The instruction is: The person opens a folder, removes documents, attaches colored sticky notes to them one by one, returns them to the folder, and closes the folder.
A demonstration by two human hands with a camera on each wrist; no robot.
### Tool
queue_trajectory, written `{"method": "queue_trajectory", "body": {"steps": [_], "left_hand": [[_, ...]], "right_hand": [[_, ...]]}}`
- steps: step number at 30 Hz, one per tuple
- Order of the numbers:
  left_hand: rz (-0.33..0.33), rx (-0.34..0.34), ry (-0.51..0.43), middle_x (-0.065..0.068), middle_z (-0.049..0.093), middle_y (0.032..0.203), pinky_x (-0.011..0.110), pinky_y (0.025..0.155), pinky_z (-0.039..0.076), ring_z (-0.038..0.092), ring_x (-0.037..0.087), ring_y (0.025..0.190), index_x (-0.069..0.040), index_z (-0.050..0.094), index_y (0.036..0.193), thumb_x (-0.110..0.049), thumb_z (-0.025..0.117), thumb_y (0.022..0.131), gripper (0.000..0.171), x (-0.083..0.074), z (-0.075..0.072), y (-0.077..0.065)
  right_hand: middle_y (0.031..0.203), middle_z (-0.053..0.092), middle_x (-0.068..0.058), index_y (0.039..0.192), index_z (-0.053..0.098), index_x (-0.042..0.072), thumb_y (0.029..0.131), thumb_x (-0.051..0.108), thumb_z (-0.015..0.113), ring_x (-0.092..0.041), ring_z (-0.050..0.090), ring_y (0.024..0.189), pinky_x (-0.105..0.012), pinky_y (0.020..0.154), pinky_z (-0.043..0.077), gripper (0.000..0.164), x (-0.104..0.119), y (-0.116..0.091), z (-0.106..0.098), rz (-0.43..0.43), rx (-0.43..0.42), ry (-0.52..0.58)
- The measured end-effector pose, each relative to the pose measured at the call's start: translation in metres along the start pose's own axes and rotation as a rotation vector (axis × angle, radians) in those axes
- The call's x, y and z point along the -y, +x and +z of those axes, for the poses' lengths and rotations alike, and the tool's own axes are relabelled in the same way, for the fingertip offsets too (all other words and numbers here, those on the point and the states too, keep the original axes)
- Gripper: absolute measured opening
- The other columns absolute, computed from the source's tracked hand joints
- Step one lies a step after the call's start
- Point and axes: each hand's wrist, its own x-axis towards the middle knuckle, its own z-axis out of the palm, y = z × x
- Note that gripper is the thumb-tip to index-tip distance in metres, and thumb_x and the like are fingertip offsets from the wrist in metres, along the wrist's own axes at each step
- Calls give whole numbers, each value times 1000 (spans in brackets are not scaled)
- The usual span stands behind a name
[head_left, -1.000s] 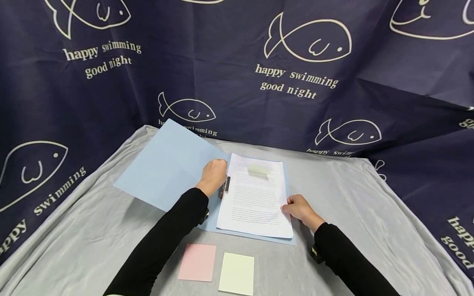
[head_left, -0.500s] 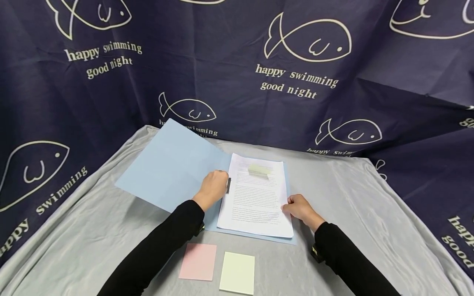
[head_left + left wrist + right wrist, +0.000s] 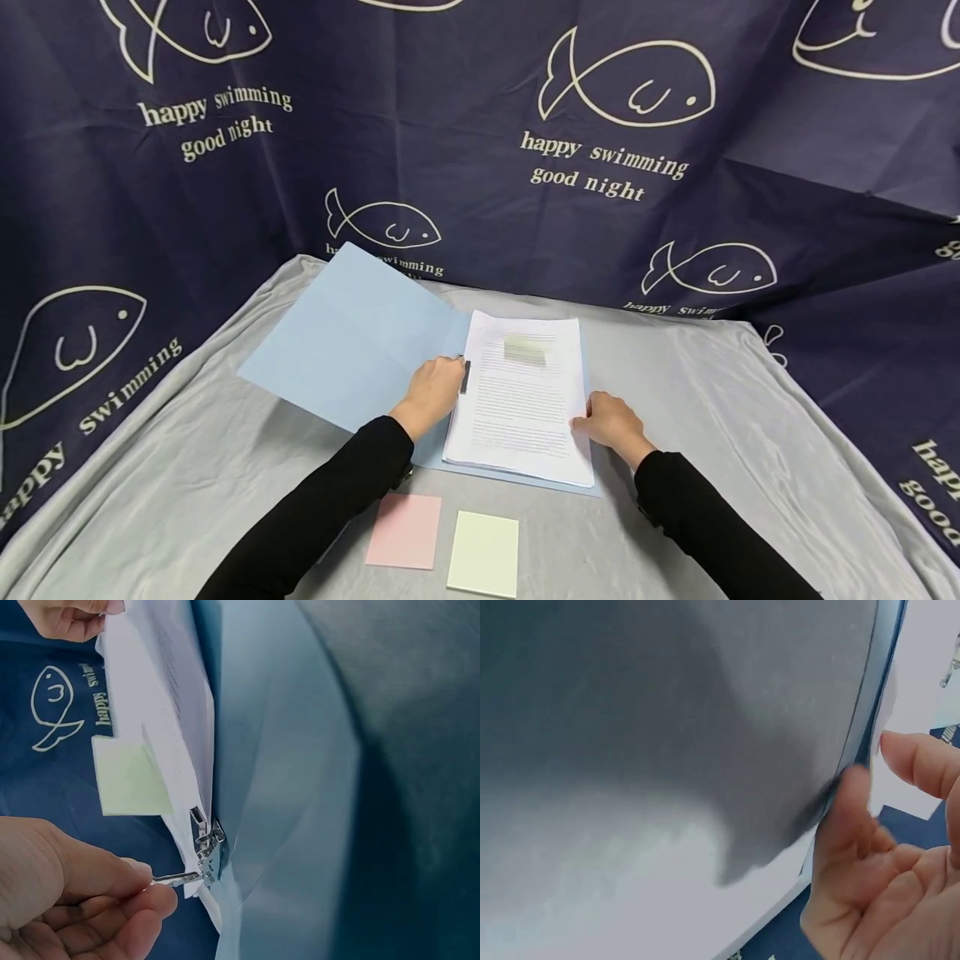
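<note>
A light blue folder (image 3: 345, 333) lies spread on the cloth, its cover swung out to the left. On its right half sits a stack of printed papers (image 3: 517, 417) with a pale green sticky note (image 3: 525, 350) near the top. My left hand (image 3: 431, 390) is at the stack's left edge; in the left wrist view its thumb and forefinger pinch the metal lever (image 3: 178, 878) of the folder's clip (image 3: 210, 851). With my right hand (image 3: 613, 425) I grip the right edge of the papers, thumb (image 3: 911, 757) on top and fingers (image 3: 847, 806) beneath.
Toward me, a pink sticky-note pad (image 3: 405, 532) and a pale green pad (image 3: 483, 554) lie side by side on the grey cloth (image 3: 697, 400). Behind the table hangs a dark blue curtain (image 3: 465, 108) printed with white fish.
My left hand has come down and toward me beside the clip. The right hand keeps its hold at the papers' edge, nearly in place. The sticky note's outline has become squarer.
</note>
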Motion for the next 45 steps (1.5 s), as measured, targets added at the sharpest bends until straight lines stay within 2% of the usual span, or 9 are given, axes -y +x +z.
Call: {"method": "queue_trajectory", "body": {"steps": [3, 5, 7, 9, 12, 17, 28, 33, 45], "left_hand": [[1, 1, 6, 15, 64, 75, 31, 50, 47, 63, 26, 65, 3, 68, 87, 7, 61, 83, 9, -1, 1, 0], [3, 3, 16, 16, 64, 76, 30, 50, 46, 63, 26, 65, 4, 69, 88, 7, 61, 84, 9, -1, 2, 0], [4, 5, 24, 16, 64, 76, 29, 49, 46, 63, 25, 65, 4, 69, 89, 6, 61, 84, 10, -2, 2, -1], [5, 4, 35, 16, 64, 77, 29, 48, 46, 63, 25, 64, 4, 69, 90, 6, 61, 84, 10, -3, 3, -1], [4, -3, 44, 16, 64, 76, 28, 48, 47, 64, 25, 64, 4, 69, 89, 5, 62, 84, 8, -3, 4, -2], [2, -3, 43, 15, 62, 72, 31, 50, 49, 63, 26, 64, 2, 68, 82, 5, 64, 83, 5, -5, 3, -4], [12, -8, 38, 13, 60, 69, 32, 50, 48, 62, 26, 61, 2, 66, 78, 6, 65, 81, 6, -6, 6, -7], [33, -8, 80, 14, 62, 70, 31, 49, 48, 62, 26, 60, 1, 65, 75, 8, 65, 80, 9, -6, 8, -8], [75, 209, 116, 14, 63, 78, 32, 58, 49, 62, 23, 69, -1, 64, 79, 9, 60, 82, 11, -16, 9, -6]], "right_hand": [[84, 60, -13, 101, 57, -2, 78, 26, 71, -26, 54, 70, -37, 56, 42, 39, -3, -3, -2, -77, -49, -113], [99, 59, -20, 117, 54, -3, 79, 28, 72, -33, 56, 84, -43, 65, 45, 52, -7, -6, -3, -177, -75, -151], [114, 54, -25, 127, 50, -2, 78, 29, 73, -40, 52, 101, -52, 75, 44, 62, -13, -10, -4, -291, -82, -160], [125, 46, -30, 131, 49, 0, 77, 30, 75, -48, 44, 112, -60, 83, 38, 68, -18, -14, -7, -387, -55, -144], [131, 38, -36, 131, 49, 0, 75, 33, 76, -53, 36, 118, -64, 88, 32, 71, -25, -18, -11, -461, 31, -114], [132, 35, -38, 130, 51, -1, 76, 37, 75, -54, 34, 119, -60, 93, 31, 71, -30, -21, -11, -464, 135, -128], [131, 37, -37, 129, 53, 0, 75, 37, 76, -54, 35, 118, -60, 93, 31, 70, -30, -19, -10, -449, 149, -139], [130, 38, -38, 128, 53, -1, 75, 34, 77, -55, 36, 117, -60, 92, 31, 69, -28, -19, -12, -464, 141, -130], [128, 38, -39, 127, 53, -4, 74, 32, 77, -55, 36, 115, -60, 92, 31, 68, -28, -20, -10, -476, 144, -134]]}}
